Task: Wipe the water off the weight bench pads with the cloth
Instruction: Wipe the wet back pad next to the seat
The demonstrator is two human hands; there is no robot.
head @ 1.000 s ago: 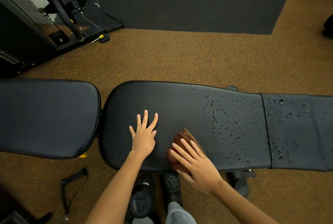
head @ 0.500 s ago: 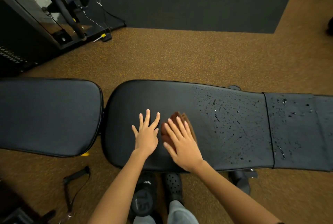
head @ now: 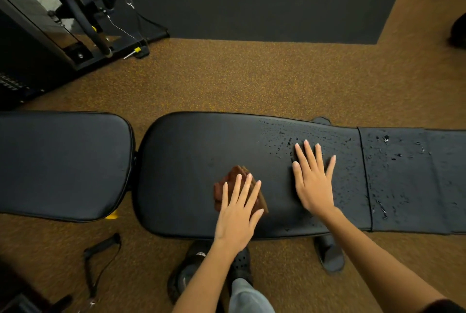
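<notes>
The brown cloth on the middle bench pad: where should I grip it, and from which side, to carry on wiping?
Probably from above. The brown cloth lies folded flat on the middle pad under the left hand's straight fingers. Its far-left corner sticks out beyond the fingertips, so curl the fingers over that folded edge. The droplets lie to the right, around the right hand.

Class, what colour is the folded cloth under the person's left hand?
Reddish-brown: the folded cloth, seen in the head view.
</notes>
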